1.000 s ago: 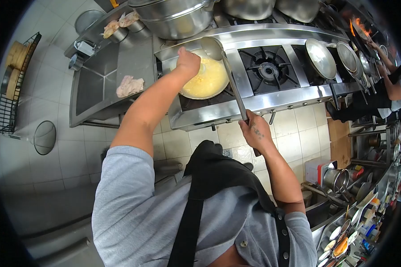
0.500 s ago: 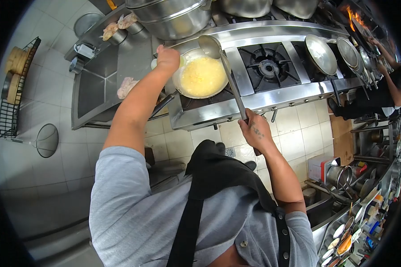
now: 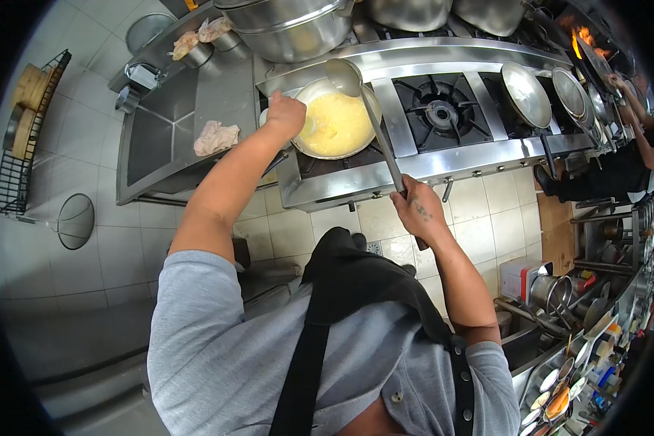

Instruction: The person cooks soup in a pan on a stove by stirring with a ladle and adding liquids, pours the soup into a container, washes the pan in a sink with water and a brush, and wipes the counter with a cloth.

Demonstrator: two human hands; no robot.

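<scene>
A frying pan with pale yellow, egg-like liquid in it sits on the left burner. My left hand is closed at the pan's left edge. A small pale, translucent thing shows beside its fingers, over the liquid; its kind is unclear. My right hand grips the long handle of a steel ladle, in front of the stove. The ladle's bowl rests at the pan's far rim. Part of the pan's handle is hidden behind my left forearm.
An unlit burner lies right of the pan, then an upright pan. Large pots stand behind. Raw poultry lies on the steel counter by the sink. At far right, a co-worker's arm is near flames.
My left hand has moved right and slightly down, bringing the pale thing over the yellow liquid. The ladle and my right hand stay nearly in place.
</scene>
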